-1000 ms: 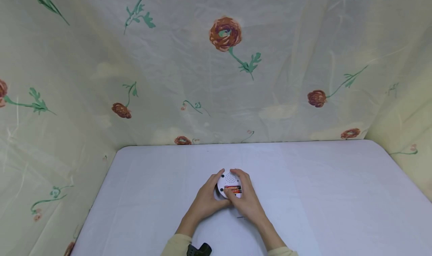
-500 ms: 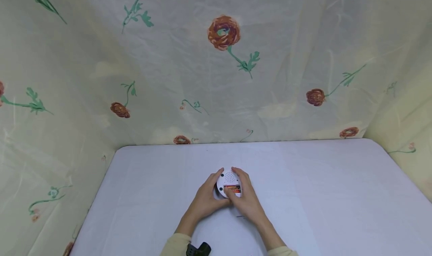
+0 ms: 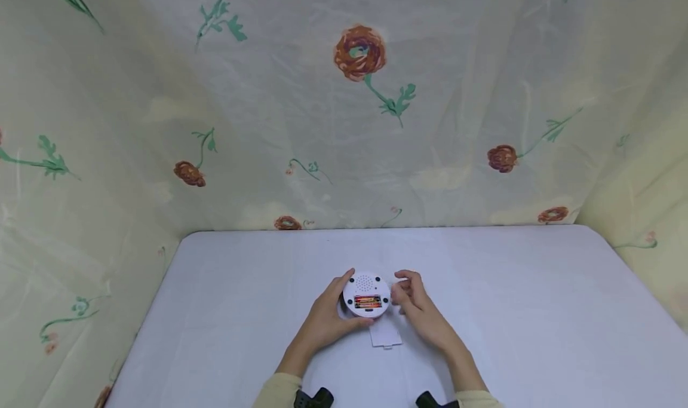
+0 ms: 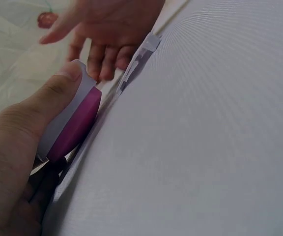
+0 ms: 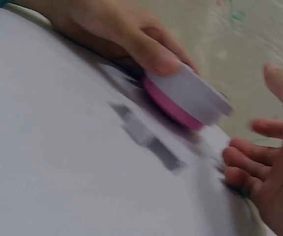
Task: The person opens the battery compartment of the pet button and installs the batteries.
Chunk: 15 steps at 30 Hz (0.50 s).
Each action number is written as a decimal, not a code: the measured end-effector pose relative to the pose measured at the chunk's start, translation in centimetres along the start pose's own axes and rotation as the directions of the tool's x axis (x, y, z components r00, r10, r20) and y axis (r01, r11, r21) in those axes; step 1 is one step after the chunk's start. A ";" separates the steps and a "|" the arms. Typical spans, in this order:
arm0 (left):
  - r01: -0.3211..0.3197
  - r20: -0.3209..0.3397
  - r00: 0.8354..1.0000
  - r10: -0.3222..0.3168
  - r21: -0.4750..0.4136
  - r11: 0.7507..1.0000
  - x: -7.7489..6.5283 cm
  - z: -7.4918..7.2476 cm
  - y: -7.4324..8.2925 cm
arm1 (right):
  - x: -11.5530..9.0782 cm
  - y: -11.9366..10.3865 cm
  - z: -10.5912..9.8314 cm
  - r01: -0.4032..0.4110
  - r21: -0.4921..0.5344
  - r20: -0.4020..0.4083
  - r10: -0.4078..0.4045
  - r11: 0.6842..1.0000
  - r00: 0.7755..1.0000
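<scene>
A round white device (image 3: 366,282) shows its underside, with speaker holes, small dark feet and an uncovered battery bay. Red-and-black batteries (image 3: 368,301) lie in that bay. My left hand (image 3: 326,316) grips the device at its left edge, thumb at the near side. From the wrist views, the device has a pink lower band (image 4: 77,125) near the tabletop. My right hand (image 3: 426,317) is just right of the device, apart from it, its fingers loosely bent around nothing. A white battery cover (image 3: 386,334) lies on the table between the hands, close below the device.
A white-covered table (image 3: 242,300) spreads out on all sides of the hands. Behind it and at both sides hangs a pale floral curtain (image 3: 430,175). Dark wrist straps (image 3: 315,398) show at the bottom edge.
My right hand has let go of the device and moved off to the right. The batteries and the cover on the table are now in fuller view. The left hand keeps its grip.
</scene>
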<state>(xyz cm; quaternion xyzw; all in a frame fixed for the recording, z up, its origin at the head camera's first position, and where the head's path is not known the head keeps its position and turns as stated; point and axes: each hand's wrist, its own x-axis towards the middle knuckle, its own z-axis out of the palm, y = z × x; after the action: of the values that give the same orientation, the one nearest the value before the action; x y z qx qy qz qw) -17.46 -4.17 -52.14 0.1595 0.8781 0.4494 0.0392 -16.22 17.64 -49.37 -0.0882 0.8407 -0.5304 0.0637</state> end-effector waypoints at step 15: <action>0.017 0.016 1.000 -0.017 0.016 1.000 0.0 -0.2 0.1 | -1.5 -0.3 -1.6 0.193 -0.261 0.357 -0.091 0.946 0.930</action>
<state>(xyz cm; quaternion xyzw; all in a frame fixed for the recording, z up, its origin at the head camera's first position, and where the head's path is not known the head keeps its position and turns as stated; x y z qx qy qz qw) -17.44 -4.30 -51.92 0.1558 0.8827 0.4407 0.0488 -15.07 19.25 -48.41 -0.2480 0.8773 -0.3806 0.1552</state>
